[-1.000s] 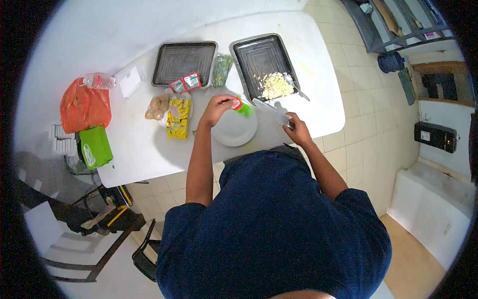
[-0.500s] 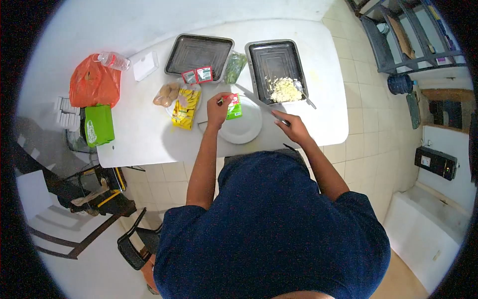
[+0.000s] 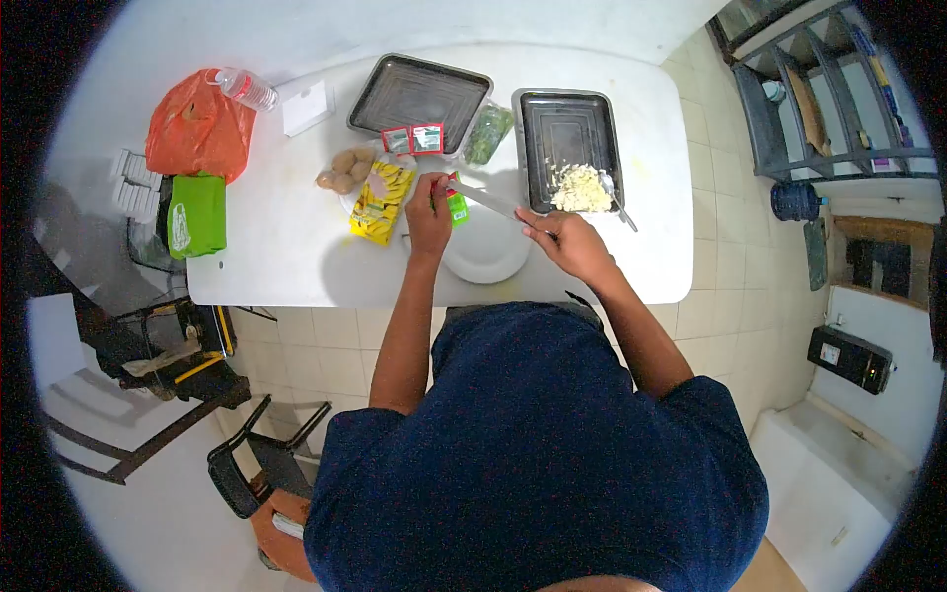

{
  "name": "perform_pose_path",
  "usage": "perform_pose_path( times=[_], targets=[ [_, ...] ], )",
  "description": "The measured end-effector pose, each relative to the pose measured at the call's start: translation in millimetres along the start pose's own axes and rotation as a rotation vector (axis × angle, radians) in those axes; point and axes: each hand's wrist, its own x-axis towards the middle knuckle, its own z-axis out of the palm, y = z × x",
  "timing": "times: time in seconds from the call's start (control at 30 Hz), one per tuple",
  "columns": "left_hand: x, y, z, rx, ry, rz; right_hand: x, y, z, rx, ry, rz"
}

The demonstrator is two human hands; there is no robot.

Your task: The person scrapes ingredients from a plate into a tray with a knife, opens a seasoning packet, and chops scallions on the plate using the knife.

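Left hand (image 3: 429, 215) curled tight, pinching green packet (image 3: 459, 208) over white plate (image 3: 490, 263) on table (image 3: 281, 261). Right hand (image 3: 574, 245) clenched around knife (image 3: 485, 199), blade angled toward left hand, tip near packet top, contact unclear.

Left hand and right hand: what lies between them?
A knife, pointing from the right hand toward the left hand and its green packet, in the head view.

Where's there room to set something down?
Two bare patches on the table: right of the food tray, and left front, between green bag and yellow packet. Crowded: the middle, with plate, knife, left hand and right hand.
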Motion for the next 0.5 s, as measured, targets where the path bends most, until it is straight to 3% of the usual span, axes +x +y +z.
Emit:
perform_pose_path(
  times=[0.23, 0.5],
  targets=[
    [17, 9, -21, -0.005, -0.035, -0.038, 12, -26, -25, -0.061, -0.022, -0.046],
    [45, 34, -45, -0.028, -0.063, 0.173, 17, -54, -62, -0.074, -0.026, -0.105]
  ],
)
